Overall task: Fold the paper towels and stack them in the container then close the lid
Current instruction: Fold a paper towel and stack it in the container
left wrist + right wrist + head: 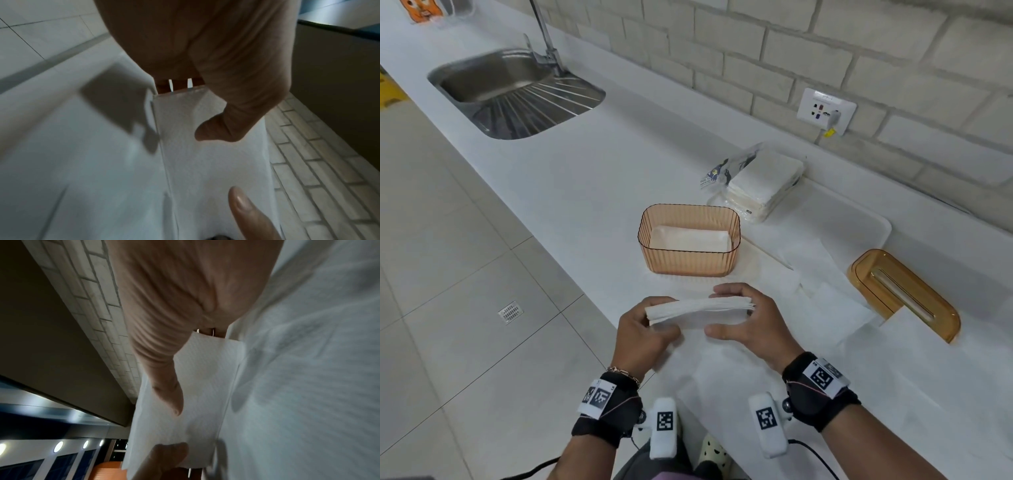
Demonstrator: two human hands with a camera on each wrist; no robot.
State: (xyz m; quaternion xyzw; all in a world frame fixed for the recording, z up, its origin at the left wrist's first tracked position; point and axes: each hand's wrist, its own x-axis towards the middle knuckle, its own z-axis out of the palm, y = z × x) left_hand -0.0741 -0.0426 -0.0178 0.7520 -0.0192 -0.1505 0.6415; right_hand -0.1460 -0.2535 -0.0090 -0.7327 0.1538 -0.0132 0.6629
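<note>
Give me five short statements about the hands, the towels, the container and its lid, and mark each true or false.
1. Both hands hold one folded paper towel: left hand, right hand. True.
2. The container is empty. False: folded white towels already lie inside.
3. The lid is on the container. False: it lies apart on the counter, to the right.
4. A pack of towels sits behind the container. True.
5. The sink is full of dishes. False: none show in it.

Folded towels held over the counter
Left hand (643,329) and right hand (750,322) grip the folded towel stack (698,311) — just before the open amber container (690,260).
</note>
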